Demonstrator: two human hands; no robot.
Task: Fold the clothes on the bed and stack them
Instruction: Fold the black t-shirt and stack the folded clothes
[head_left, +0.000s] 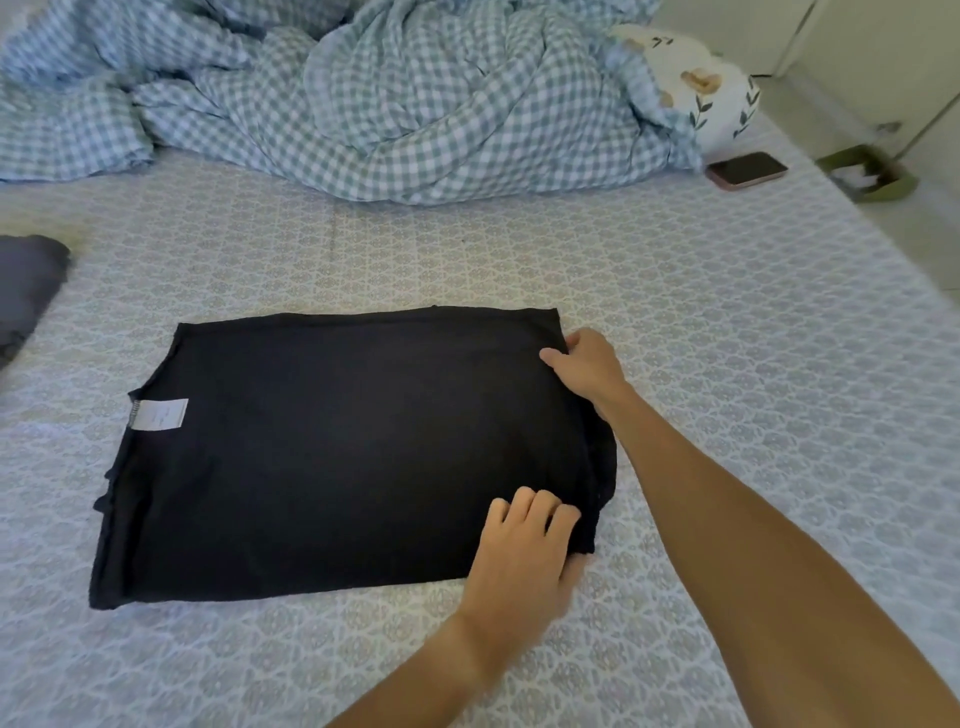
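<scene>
A black garment (332, 457) lies flat on the patterned bed sheet (701, 322), folded into a rough rectangle, with a white label (158, 414) showing at its left edge. My right hand (587, 366) grips the garment's far right corner, thumb on top of the cloth. My left hand (524, 551) grips the near right corner, fingers curled over the edge. A dark grey piece of clothing (26, 286) lies at the left edge of the view.
A crumpled blue-and-white checked duvet (337, 104) fills the far side of the bed. A floral pillow (701, 83) sits at the far right, a phone (748, 170) beside it. A green bin (865, 171) stands on the floor past the bed's right edge.
</scene>
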